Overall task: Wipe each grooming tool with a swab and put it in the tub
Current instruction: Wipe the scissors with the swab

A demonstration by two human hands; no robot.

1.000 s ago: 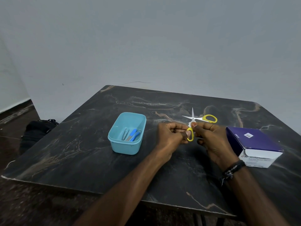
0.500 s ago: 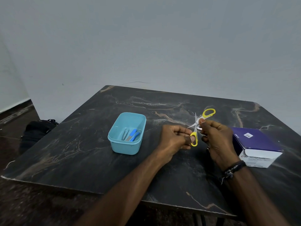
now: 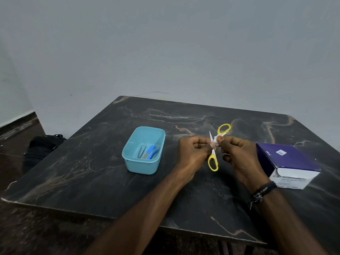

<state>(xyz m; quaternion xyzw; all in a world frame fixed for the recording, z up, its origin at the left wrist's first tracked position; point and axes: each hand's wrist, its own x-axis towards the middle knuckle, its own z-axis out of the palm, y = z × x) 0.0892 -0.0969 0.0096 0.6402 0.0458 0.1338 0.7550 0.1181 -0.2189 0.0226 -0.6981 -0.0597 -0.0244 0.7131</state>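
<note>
The light is dim, soft and even, with a cool grey cast over the wall point(image 3: 165, 43). The dark marbled table point(image 3: 92, 181) shows a faint sheen and no hard glare. Shadows are weak and diffuse, only a slight darkening beneath the tub point(image 3: 143, 150). Wide-angle distortion bends the table's edges outward. Fine detail looks soft, and the print on the box point(image 3: 288, 162) is blurred.

Dark, marble-patterned surface point(image 3: 92, 172) with pale and rust veins, its near edge toward me. Resting on it at my left, a light-blue tub point(image 3: 141, 167), open-topped, holding grey tweezers point(image 3: 142, 150) and blue-handled tools point(image 3: 151, 152). Resting on it at my right, well apart from the tub, a purple-and-white box point(image 3: 287, 162) with small printed text on its white front face.
</note>
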